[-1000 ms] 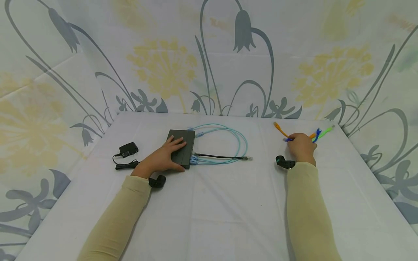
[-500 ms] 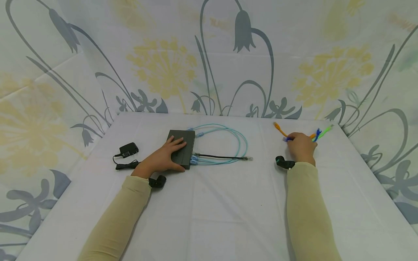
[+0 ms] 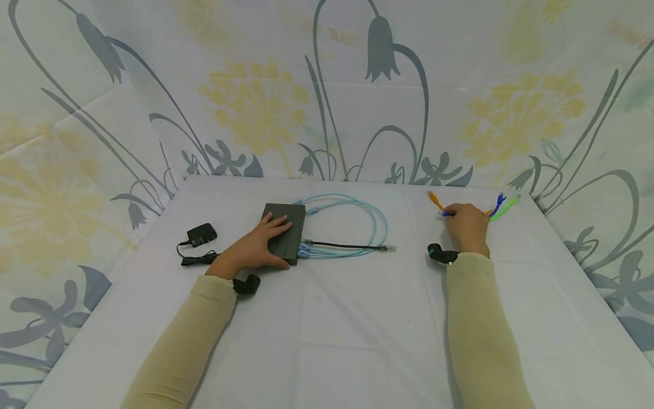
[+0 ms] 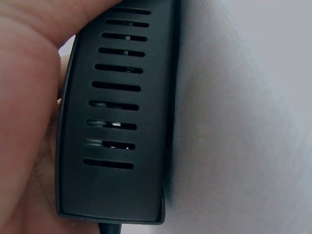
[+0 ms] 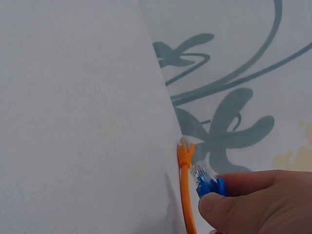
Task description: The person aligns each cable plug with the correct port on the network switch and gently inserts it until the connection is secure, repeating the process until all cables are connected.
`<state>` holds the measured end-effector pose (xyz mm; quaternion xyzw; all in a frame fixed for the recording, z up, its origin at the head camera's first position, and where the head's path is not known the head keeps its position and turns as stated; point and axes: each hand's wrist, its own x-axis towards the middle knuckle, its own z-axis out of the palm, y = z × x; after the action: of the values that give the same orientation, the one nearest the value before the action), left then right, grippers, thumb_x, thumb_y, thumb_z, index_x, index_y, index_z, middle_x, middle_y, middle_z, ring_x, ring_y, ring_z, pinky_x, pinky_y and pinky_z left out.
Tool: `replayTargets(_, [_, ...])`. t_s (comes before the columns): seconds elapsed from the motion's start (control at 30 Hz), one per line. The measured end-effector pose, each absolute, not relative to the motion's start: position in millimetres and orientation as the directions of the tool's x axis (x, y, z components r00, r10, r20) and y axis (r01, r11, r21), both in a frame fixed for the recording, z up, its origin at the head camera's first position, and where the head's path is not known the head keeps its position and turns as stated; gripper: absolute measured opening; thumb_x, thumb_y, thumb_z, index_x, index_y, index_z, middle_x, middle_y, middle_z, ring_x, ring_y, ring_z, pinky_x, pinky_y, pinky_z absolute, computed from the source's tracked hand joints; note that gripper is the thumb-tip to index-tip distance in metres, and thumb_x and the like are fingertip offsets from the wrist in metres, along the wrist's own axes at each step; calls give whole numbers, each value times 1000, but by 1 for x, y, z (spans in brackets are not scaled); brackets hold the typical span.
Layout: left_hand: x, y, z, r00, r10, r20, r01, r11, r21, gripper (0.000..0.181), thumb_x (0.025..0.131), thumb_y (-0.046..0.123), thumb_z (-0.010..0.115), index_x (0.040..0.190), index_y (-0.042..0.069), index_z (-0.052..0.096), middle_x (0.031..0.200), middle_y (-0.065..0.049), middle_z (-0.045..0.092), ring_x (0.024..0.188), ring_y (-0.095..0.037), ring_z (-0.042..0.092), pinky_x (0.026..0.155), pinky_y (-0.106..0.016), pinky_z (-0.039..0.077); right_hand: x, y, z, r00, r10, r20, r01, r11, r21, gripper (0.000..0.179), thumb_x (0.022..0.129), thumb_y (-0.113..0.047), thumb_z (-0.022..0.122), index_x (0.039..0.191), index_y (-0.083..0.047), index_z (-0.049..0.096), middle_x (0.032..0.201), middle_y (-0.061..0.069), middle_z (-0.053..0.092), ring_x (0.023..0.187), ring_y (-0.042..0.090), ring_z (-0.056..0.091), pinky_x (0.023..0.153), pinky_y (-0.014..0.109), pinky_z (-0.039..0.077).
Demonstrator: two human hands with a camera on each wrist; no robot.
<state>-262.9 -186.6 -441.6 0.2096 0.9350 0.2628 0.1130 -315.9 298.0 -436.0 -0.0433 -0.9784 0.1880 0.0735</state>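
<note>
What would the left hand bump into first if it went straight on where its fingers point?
The left hand rests on the black box, so sliding straight past its edge, it would probably meet a light-blue plug first. How high that plug sits is hard to tell.

Seemingly free cloth [image 3: 352,318], teal cables [image 3: 337,255] beyond

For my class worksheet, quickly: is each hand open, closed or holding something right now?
Left hand: open, fingers spread on the black box.
Right hand: holding a blue cable plug, pinched.
</note>
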Motion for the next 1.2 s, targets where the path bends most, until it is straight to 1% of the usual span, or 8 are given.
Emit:
replayTargets(0.17, [-262, -186, -440, -885, 454, -103, 335, 774, 538, 105, 70, 48, 84, 155, 24, 27, 164, 3, 12, 152, -29, -9, 115, -62, 21, -317, 290, -433, -990, 79, 114, 29, 922, -386, 28, 94, -8, 54, 117, 0, 67, 124, 26, 62, 116, 49, 53, 93, 63, 35])
replayTargets(0.43, [-262, -186, -440, -886, 452, -103, 332, 773, 540, 104, 70, 48, 84, 154, 25, 27, 164, 4, 12, 152, -28, -10, 116, -61, 21, -316, 280, -429, -997, 68, 47, 40, 897, -440, 29, 96, -12, 54, 120, 0, 65, 125, 25, 60, 114, 45, 54, 97, 60, 42])
replayTargets(0.67, [-263, -186, -442, -887, 451, -103, 331, 774, 540, 104, 70, 49, 84, 154, 25, 28, 164, 4, 12, 152, -28, -10, 116, -61, 21, -316, 276, -431, -999, 48, 7, 39, 882, -469, 28, 98, -14, 53, 120, 1, 63, 125, 25, 59, 114, 44, 52, 101, 60, 40])
replayTargets(0.83, [-263, -186, -441, -886, 453, -103, 333, 775, 538, 104, 70, 48, 84, 154, 24, 27, 164, 3, 12, 152, -28, -10, 116, -61, 21, -317, 275, -431, -1000, 20, -14, 25, 868, -496, 30, 98, -15, 54, 120, 4, 61, 118, 25, 60, 108, 39, 53, 99, 56, 42])
replayTargets(0.9, [-262, -186, -441, -885, 454, -103, 334, 773, 539, 104, 70, 48, 84, 154, 24, 27, 164, 3, 13, 152, -29, -10, 116, -61, 21, -318, 274, -431, -999, 6, -40, 25, 860, -510, 31, 98, -17, 55, 121, 4, 60, 115, 24, 60, 104, 36, 52, 96, 53, 44])
replayTargets(0.97, [-262, -186, -440, -884, 456, -103, 335, 771, 541, 105, 70, 47, 84, 155, 23, 27, 164, 2, 13, 152, -30, -9, 116, -61, 21, -319, 274, -431, -997, -10, -81, 34, 849, -527, 34, 98, -20, 55, 123, 2, 58, 112, 21, 60, 98, 32, 55, 88, 47, 47])
replayTargets(1.1, [-261, -186, -439, -883, 457, -103, 336, 771, 541, 105, 70, 48, 84, 155, 23, 27, 164, 2, 12, 152, -30, -9, 115, -62, 21, -320, 272, -431, -983, -44, -177, 72, 798, -598, 39, 98, -27, 54, 127, 0, 53, 103, 17, 63, 78, 22, 61, 69, 32, 49])
replayTargets(1.2, [-262, -186, -439, -884, 455, -106, 333, 774, 538, 104, 71, 48, 84, 155, 24, 27, 164, 3, 12, 152, -29, -10, 115, -61, 21, -320, 271, -430, -973, -71, -220, 96, 742, -663, 40, 98, -28, 54, 128, -1, 50, 93, 13, 65, 65, 18, 59, 61, 28, 49])
